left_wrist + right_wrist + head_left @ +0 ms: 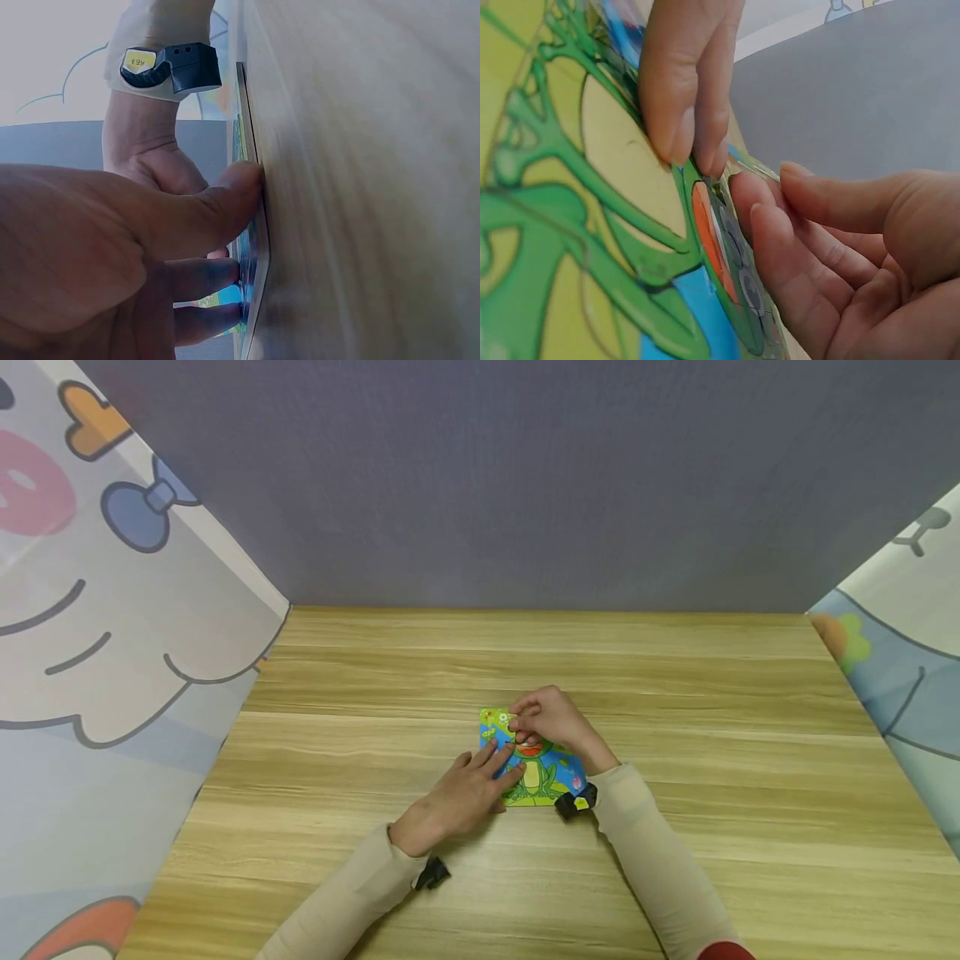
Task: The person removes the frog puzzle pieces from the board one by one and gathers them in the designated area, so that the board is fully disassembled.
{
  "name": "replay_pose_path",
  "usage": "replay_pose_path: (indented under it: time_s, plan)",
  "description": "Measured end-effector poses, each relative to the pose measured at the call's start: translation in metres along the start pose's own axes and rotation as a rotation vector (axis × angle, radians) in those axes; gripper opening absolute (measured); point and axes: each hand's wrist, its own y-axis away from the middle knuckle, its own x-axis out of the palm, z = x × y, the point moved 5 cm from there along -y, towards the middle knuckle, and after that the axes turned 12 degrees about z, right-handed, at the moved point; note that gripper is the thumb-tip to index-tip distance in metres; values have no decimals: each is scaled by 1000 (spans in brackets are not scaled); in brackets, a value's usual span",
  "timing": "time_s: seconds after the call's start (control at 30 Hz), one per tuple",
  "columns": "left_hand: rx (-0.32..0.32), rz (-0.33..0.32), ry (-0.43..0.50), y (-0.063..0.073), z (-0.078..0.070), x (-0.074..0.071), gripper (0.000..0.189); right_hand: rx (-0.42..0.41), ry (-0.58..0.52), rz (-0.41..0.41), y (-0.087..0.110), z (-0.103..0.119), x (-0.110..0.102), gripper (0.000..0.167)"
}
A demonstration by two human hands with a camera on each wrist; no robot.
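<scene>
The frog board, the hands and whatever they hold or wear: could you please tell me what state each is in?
Frog board: lying face up on the table, partly covered by the hands.
Left hand: fingers spread on the board, thumb at its edge.
Right hand: pinching a thin strip.
Thin strip: pinched, mostly hidden.
Sleeves: down to the wrists.
Black wrist devices: worn at the cuffs.

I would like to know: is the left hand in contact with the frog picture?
Touching. The right wrist view shows it: two fingertips of the left hand rest on the frog picture, with no gap visible.
</scene>
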Motion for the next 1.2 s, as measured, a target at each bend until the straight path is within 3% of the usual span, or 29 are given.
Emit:
replay_pose_path:
  time_s: [0.37,0.6,0.8,1.2]
  plan:
    - [7,-9,-6,0,-1,-1,60,2,-51,-124,5,-2,-19,28]
    - [18,-1,21,1,-1,-1,59,-2,-10,-149,17,0,-42,29]
    - [23,2,40,2,1,0,59,-21,-49,-170,27,-3,-61,31]
    - [37,-19,22,3,-1,0,58,-23,11,-283,63,-21,-111,32]
